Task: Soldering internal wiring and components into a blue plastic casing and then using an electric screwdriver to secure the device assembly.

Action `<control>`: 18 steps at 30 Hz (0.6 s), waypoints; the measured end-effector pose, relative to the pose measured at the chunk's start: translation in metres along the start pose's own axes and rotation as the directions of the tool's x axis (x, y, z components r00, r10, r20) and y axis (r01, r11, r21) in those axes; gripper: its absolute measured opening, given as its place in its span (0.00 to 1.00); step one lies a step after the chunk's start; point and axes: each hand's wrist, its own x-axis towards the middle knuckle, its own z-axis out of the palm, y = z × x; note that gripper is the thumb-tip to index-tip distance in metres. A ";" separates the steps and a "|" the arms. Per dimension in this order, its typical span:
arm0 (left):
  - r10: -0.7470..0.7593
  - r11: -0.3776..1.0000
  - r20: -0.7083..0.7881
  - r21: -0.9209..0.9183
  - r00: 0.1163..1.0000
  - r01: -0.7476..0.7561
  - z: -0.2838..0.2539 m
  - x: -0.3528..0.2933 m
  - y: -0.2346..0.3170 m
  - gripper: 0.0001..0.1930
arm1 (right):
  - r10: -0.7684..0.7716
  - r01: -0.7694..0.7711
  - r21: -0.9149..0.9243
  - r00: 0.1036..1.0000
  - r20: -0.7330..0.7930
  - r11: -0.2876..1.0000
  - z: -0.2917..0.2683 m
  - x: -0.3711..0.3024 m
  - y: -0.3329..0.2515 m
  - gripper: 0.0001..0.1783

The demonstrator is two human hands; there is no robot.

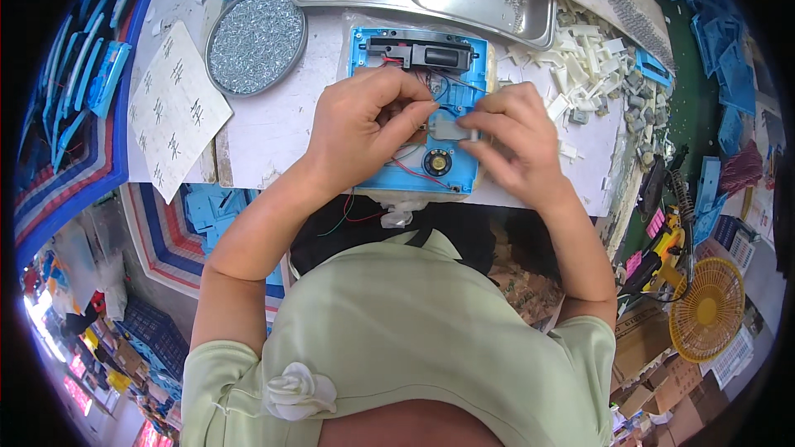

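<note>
A blue plastic casing (377, 54) lies open in front of me, with a black mechanism (439, 56) along its far end, thin wires, and a round black speaker-like part (437, 162) at the near end. My left hand (364, 120) reaches over its left side, thumb and forefinger pinched together; whatever is between them is too small to make out. From the right, my right hand (522, 136) curls its fingertips round the edge of a pale grey plastic part (445, 127) at the middle of the casing. Its fingers are slightly blurred.
A round tray of screws (257, 43) stands at the left, above a sheet with handwriting (178, 108). Beyond the casing is a metal tray (472, 2) with small metal pieces. White plastic parts (584, 58) and grey pieces (642, 103) are heaped at the right. A yellow fan (705, 310) stands lower right.
</note>
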 end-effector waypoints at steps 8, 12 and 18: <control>0.025 0.996 -0.017 0.081 1.000 -0.023 0.000 -0.002 0.000 0.04 | 0.189 -0.183 -0.110 0.981 0.048 0.977 -0.001 0.000 -0.025 0.15; 0.055 0.998 -0.071 -0.005 0.996 -0.055 0.002 -0.006 0.000 0.08 | 0.270 -0.292 -0.133 0.949 -0.164 0.947 -0.020 -0.030 -0.012 0.14; 0.144 0.989 0.002 -0.011 0.990 -0.144 0.004 0.000 0.019 0.13 | 0.357 -0.430 -0.596 0.901 -0.245 0.678 -0.079 -0.073 0.036 0.13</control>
